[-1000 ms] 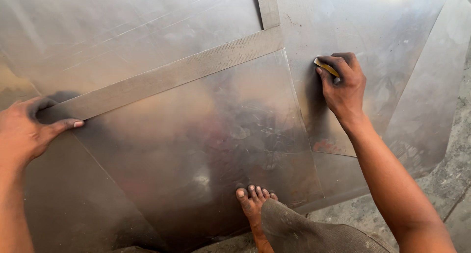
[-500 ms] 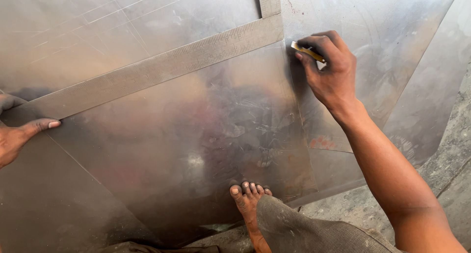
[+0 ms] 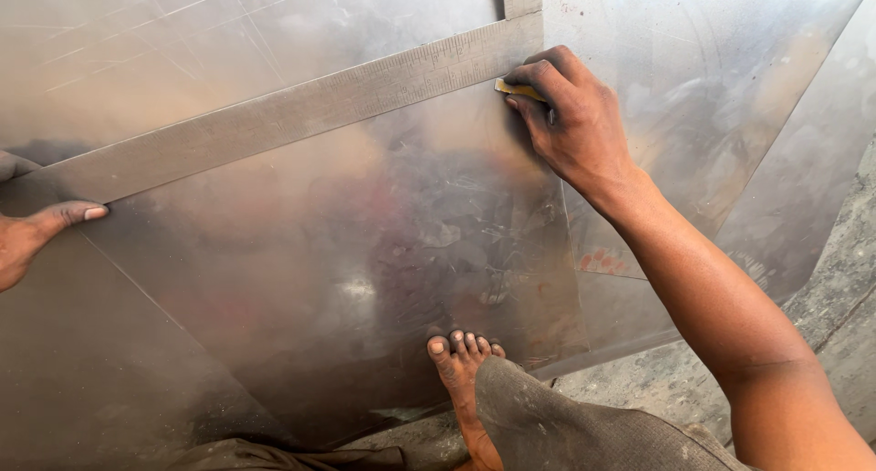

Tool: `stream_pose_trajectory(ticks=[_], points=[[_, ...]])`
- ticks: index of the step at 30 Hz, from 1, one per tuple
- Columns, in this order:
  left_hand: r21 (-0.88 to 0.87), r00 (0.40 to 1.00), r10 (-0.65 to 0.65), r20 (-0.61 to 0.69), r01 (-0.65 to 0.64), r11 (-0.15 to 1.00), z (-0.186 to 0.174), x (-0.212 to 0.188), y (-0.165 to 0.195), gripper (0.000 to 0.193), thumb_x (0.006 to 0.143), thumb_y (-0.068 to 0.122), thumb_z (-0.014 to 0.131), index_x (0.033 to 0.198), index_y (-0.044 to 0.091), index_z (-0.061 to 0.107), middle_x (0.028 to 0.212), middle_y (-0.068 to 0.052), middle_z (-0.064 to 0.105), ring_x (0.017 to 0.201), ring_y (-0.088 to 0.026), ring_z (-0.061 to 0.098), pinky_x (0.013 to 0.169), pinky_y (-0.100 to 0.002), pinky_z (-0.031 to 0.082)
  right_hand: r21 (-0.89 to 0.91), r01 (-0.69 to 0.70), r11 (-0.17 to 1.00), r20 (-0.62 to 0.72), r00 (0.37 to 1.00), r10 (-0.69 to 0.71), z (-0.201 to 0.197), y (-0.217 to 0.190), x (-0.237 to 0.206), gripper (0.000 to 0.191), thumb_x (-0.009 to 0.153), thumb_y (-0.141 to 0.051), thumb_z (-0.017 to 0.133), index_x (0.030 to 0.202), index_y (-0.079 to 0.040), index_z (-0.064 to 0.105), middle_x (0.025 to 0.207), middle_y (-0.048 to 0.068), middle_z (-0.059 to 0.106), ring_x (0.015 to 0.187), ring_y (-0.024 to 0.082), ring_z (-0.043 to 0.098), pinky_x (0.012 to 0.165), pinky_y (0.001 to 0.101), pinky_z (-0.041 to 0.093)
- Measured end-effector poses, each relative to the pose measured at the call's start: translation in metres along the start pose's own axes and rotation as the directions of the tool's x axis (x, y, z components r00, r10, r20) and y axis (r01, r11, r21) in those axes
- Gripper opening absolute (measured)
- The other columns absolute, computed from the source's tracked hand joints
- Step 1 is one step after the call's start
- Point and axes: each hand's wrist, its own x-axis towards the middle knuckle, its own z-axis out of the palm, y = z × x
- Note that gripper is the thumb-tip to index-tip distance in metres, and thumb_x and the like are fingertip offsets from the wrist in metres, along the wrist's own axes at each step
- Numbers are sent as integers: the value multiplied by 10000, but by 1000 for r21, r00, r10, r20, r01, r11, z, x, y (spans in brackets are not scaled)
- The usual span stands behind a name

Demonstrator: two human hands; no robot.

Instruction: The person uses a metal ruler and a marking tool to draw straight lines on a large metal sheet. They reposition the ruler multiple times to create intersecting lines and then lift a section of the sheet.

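Right hand (image 3: 579,124) pinches a small yellow marker (image 3: 516,89) at the long grey steel straightedge's (image 3: 274,120) top end; left hand (image 3: 36,234) lies open, pinning it to the shiny metal sheet (image 3: 347,279). No new line visible yet.

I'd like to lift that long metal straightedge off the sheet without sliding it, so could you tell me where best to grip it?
Probably the bare middle of the straightedge, from above, pinching across its two long edges: it lies flat, thin and narrow, and the left hand and right hand occupy its ends.
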Motion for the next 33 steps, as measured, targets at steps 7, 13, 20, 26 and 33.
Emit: stream_pose_trajectory(ticks=[7, 13, 20, 26, 33], points=[[-75, 970, 209, 127, -200, 977, -5, 5, -9, 387, 988, 328, 650, 1271, 66, 687, 1296, -142, 686, 1237, -256, 626, 1040, -438, 498, -7, 35, 999, 6, 999, -35, 0, -1, 1, 176, 1007, -55, 765, 1163, -63, 683, 1147, 92, 659, 962, 300, 714, 778, 368, 588], [98, 832, 540, -126, -531, 841, -7, -19, -9, 531, 867, 254, 861, 1212, -60, 608, 1001, -254, 731, 775, -351, 747, 719, -444, 640, -87, 6, 996, 105, 995, 3, -5, -4, 12, 56, 1015, -50, 722, 1063, -22, 712, 1127, 130, 667, 895, 324, 713, 728, 402, 569], [660, 436, 875, -212, -597, 457, -9, -73, 10, 536, 722, 350, 950, 1012, -52, 746, 922, -210, 735, 886, -327, 705, 788, -444, 599, -246, 8, 969, 870, 443, 217, -18, -19, 13, 170, 969, -180, 660, 943, -55, 772, 975, 203, 777, 871, 331, 750, 811, 435, 599], [656, 461, 861, -218, -584, 478, -12, -62, 1, 554, 782, 459, 933, 1027, -10, 764, 928, -160, 728, 911, -265, 648, 813, -409, 576, 122, -222, 967, 55, 975, 217, -5, -17, -8, 133, 954, -101, 738, 1084, -74, 748, 1090, 97, 716, 930, 258, 737, 768, 341, 608], [615, 458, 864, -210, -624, 481, -16, -45, -7, 548, 750, 421, 948, 996, -28, 751, 913, -172, 722, 890, -277, 685, 805, -432, 584, 43, -90, 995, -94, 991, 93, 8, -11, 2, 142, 941, -62, 800, 1070, -106, 762, 1081, 47, 700, 878, 226, 702, 703, 338, 559]])
